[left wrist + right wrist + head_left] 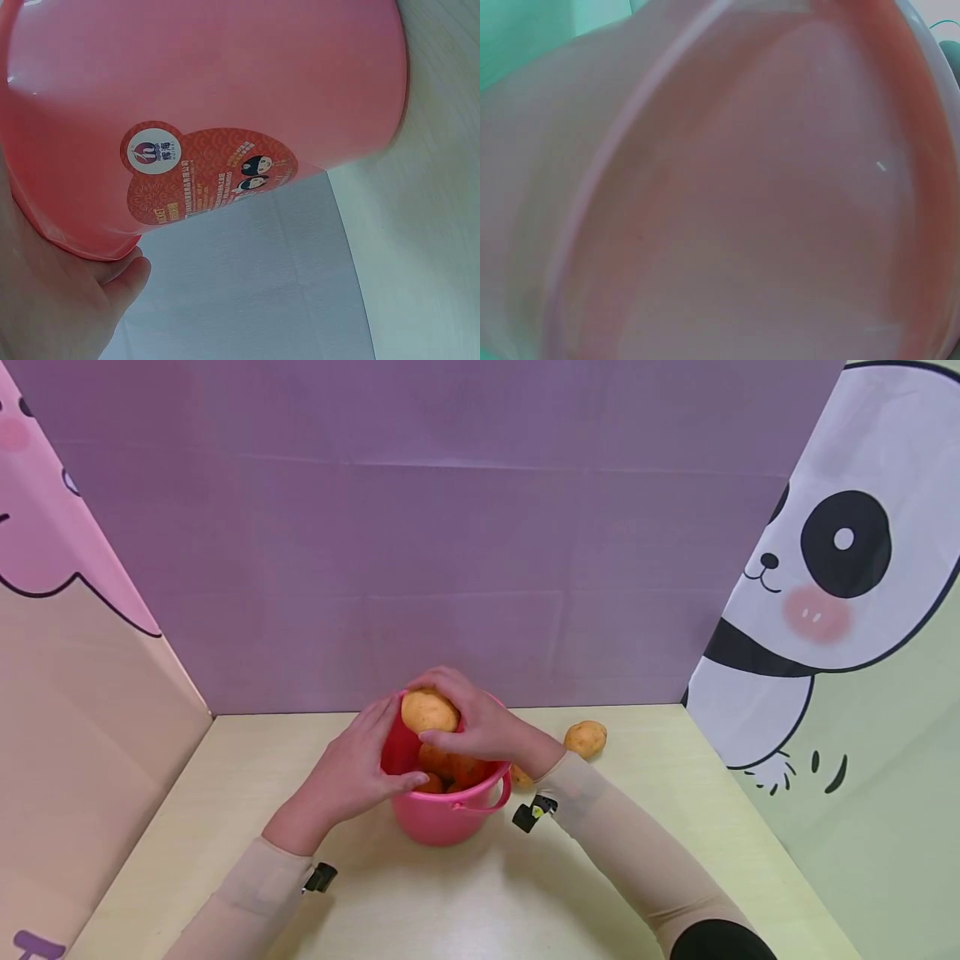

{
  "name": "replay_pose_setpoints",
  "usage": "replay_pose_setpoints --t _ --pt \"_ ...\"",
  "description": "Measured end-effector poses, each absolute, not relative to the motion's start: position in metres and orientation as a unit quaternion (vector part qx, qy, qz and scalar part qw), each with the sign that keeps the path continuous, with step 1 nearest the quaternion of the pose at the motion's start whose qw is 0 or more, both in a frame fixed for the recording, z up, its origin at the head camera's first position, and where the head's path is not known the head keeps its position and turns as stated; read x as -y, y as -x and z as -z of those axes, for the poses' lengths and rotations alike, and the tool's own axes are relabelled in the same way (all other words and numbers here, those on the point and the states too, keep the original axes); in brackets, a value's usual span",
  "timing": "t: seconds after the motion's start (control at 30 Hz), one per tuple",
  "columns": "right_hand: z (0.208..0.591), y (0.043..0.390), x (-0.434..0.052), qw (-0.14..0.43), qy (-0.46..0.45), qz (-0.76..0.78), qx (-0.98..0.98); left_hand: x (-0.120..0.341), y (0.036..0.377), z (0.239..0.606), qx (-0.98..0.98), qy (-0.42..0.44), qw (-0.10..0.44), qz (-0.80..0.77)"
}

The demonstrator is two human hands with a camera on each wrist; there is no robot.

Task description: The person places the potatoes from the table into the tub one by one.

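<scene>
I log a potato [429,711] held right at the top of the pink bucket [438,818], at the rim on its far side. The right hand [480,724] grips it, fingers curled over the top and the thumb under its near edge. The bucket stands upright on the table [660,793], and I see several more potatoes [450,770] lying inside it, below the held one.

The left hand [352,768] rests against the bucket's left wall, fingers fairly straight along the side and the thumb hooked over the near rim; it presses the bucket more than it clasps it. The left wrist view confirms contact: the palm [52,300] lies on the pink wall just beside a red printed label [202,180]. The right wrist view shows only the bucket's pale pink inner wall [780,225], blurred, and I cannot tell the fingers from it.

The bucket's handle [487,797] hangs down on its right side. To the right of the bucket, one loose potato [586,738] lies on the table, well apart, and another [521,776] shows partly behind the right wrist, near the bucket.
</scene>
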State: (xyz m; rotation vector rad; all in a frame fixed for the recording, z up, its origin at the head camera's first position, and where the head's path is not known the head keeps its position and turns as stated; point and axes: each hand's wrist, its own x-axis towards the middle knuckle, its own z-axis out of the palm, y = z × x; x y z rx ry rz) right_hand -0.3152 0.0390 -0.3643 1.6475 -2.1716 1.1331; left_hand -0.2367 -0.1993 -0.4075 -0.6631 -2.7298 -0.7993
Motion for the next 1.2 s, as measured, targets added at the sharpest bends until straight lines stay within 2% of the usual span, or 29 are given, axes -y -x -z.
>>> replay_pose_setpoints --t 0.87,1.2 --pt "0.364 0.313 -0.044 0.060 -0.550 -0.396 0.733 0.198 0.238 0.407 0.933 0.224 0.112 0.259" --pt "0.362 0.311 -0.068 0.062 -0.519 -0.404 0.751 0.199 0.238 0.409 0.932 0.221 0.111 0.267"
